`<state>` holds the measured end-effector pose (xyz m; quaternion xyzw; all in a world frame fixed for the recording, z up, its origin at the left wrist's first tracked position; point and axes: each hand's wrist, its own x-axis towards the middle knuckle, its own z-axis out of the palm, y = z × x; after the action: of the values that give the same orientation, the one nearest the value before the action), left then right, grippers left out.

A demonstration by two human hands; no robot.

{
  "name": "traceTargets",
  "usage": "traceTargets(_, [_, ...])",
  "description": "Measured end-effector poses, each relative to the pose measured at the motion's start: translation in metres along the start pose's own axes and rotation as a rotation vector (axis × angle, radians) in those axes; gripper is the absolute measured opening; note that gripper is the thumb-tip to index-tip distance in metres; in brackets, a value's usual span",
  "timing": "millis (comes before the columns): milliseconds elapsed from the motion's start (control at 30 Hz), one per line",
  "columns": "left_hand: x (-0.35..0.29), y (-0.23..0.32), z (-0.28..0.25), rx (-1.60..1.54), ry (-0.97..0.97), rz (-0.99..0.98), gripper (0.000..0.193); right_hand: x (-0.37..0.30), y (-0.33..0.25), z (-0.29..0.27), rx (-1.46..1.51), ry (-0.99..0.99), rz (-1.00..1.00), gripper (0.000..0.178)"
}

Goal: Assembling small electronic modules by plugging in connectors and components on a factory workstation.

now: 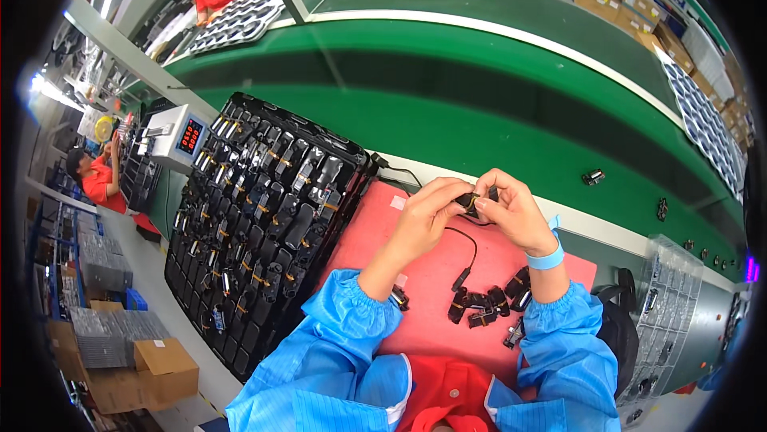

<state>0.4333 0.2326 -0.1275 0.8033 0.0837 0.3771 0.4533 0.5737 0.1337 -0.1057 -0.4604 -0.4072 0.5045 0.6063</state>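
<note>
My left hand [431, 212] and my right hand [518, 215] meet over the far part of the pink mat [431, 334]. Both are closed, fingertips pinching a small black electronic part [469, 202] with a bit of yellow on it. Fingers cover most of this part. A thin black cable with a plug end [461, 279] lies on the mat below the hands. Several small black parts [483, 304] are heaped nearer to me, beside my right forearm. Another small part [399, 298] sits by my left sleeve. A light-blue wrist strap [546, 259] circles my right wrist.
On the left, a large black compartment tray [264, 216] holds rows of small parts. Behind it stands a box with a red digital display [190, 138]. Across the far side runs a green conveyor [479, 124] carrying a few small parts [593, 177]. A clear plastic tray [667, 312] is at right.
</note>
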Motion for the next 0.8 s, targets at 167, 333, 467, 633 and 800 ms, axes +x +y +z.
traceTargets(167, [-0.001,-0.001,0.0,0.025,-0.009,0.028,0.025,0.0,-0.002,0.001,-0.005,-0.002,0.002,0.01])
traceTargets(333, [-0.001,-0.003,0.0,0.033,-0.021,0.054,0.023,0.0,0.001,-0.001,-0.028,-0.016,-0.043,0.011])
traceTargets(467, [0.0,-0.002,-0.005,0.067,-0.045,0.11,0.029,-0.001,-0.003,-0.001,-0.086,-0.043,-0.073,0.011])
traceTargets(633, [-0.007,0.034,-0.018,0.587,-0.03,-0.046,0.051,-0.003,0.001,-0.017,-0.139,0.008,-0.03,0.01])
traceTargets(800, [-0.07,0.076,-0.031,0.9,-0.611,-0.877,0.056,0.015,0.039,-0.044,-0.342,0.67,-0.228,0.014])
